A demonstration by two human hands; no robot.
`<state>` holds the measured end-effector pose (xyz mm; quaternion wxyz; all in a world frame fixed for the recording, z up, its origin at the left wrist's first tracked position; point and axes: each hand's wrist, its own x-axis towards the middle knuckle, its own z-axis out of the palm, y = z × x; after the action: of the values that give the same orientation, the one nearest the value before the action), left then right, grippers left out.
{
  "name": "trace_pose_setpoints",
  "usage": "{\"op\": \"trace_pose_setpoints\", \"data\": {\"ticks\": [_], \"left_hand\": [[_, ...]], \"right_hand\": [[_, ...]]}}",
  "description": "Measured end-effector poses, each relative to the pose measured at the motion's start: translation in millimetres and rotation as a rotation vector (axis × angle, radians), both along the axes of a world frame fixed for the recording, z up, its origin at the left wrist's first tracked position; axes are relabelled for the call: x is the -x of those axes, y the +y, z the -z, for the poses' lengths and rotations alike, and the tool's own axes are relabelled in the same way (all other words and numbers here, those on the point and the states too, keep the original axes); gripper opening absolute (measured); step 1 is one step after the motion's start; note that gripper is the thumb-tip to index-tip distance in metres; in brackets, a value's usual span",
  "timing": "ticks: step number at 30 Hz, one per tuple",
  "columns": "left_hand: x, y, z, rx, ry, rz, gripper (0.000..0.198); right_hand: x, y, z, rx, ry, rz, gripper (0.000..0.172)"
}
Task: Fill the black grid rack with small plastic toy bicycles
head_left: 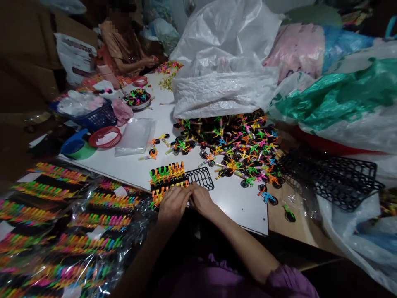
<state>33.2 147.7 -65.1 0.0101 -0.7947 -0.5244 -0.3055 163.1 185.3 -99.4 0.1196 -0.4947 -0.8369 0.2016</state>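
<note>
A black grid tray (pixel 200 177) lies at the near edge of the white table, its left part filled with rows of small bright plastic toys (pixel 167 171). My left hand (pixel 173 203) rests over the near rows, its fingers bent and closed. Right against it, my right hand (pixel 201 199) is at the tray's near edge with its fingertips pinched together. The fingertips of both hands meet, and what lies between them is hidden. Beyond the tray spreads a large heap of loose toys (pixel 235 145) with black wheels and coloured parts.
A big white sack (pixel 226 91) stands behind the heap. Stacked black grid trays (pixel 338 174) are at the right. Bagged filled trays (pixel 102 221) lie at lower left. A red basket (pixel 105 137), blue basket (pixel 96 120) and clear plastic bags (pixel 135 136) sit left; another person (pixel 124 49) works beyond.
</note>
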Motion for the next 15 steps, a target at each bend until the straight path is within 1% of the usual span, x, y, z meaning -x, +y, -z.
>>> {"op": "trace_pose_setpoints", "data": {"ticks": [2, 4, 6, 7, 8, 10, 12, 13, 15], "left_hand": [[0, -1, 2.8, -0.014, 0.007, -0.005, 0.022], [3, -2, 5.9, -0.028, 0.012, 0.006, 0.021], [6, -4, 6.3, -0.041, 0.022, 0.038, 0.02], [7, -5, 4.1, -0.042, 0.03, 0.061, 0.02], [8, -6, -0.4, -0.039, 0.033, 0.075, 0.019], [7, -9, -17.3, -0.028, -0.013, 0.058, 0.018], [3, -16, -41.7, 0.044, -0.135, 0.032, 0.019], [0, -21, -54.3, 0.112, -0.206, 0.039, 0.02], [-5, -34, -74.5, 0.262, -0.31, 0.091, 0.022]], "right_hand": [[-1, 1, -0.8, 0.014, -0.011, -0.022, 0.016], [-8, 2, -4.6, 0.046, 0.033, -0.081, 0.016], [-19, 9, -13.4, 0.082, 0.086, -0.182, 0.015], [-25, 15, -19.6, 0.087, 0.09, -0.212, 0.015], [-30, 25, -26.7, 0.071, 0.074, -0.209, 0.017], [-37, 49, -40.9, -0.022, -0.029, -0.105, 0.026], [-35, 75, -51.3, -0.13, -0.195, -0.001, 0.03], [-33, 86, -54.1, -0.169, -0.279, 0.012, 0.03], [-25, 99, -54.4, -0.219, -0.406, -0.029, 0.027]]}}
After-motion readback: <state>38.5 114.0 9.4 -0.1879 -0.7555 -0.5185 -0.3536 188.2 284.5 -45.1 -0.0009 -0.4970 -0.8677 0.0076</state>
